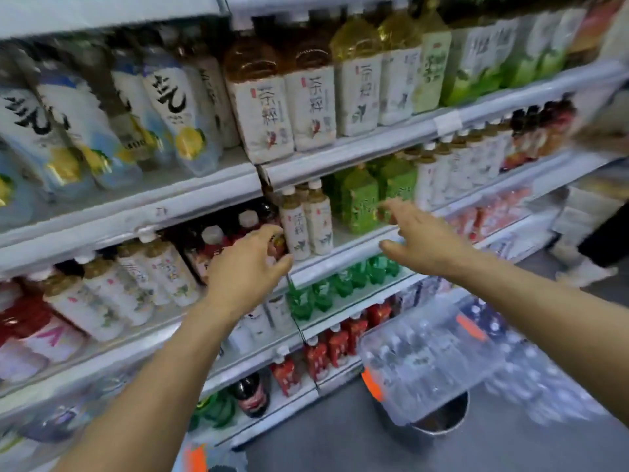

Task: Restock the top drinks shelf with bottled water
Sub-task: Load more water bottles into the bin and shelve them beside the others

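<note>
At mid-height on the drinks shelving, both hands are held well below the top shelf, which is mostly cut off at the upper edge of the view. The left hand (250, 267) is seen with fingers curled round a dark bottle (278, 242) just beside two white-labelled tea bottles (308, 223). This is judged to be a tidying or gap-making grip rather than a restocking one. The right hand (422, 236) is held open with fingers spread, reaching towards the green bottles (360, 202) over the shelf rail (340, 257); nothing is gripped by it.

The bottled water is not in either hand. A shrink-wrapped water pack (425, 362) is seen resting on a round metal bucket (439, 420) on the floor, below the right forearm, probably set there so that it is within easy reach. More wrapped packs (544, 376) are stacked behind it; blur hides the detail.

The shelf above is filled with large tea bottles (262, 107) standing close together, so little free space is shown. A passer-by's leg (599, 247) is noted at the right edge of the aisle. The bucket and packs are judged a likely hindrance underfoot.
</note>
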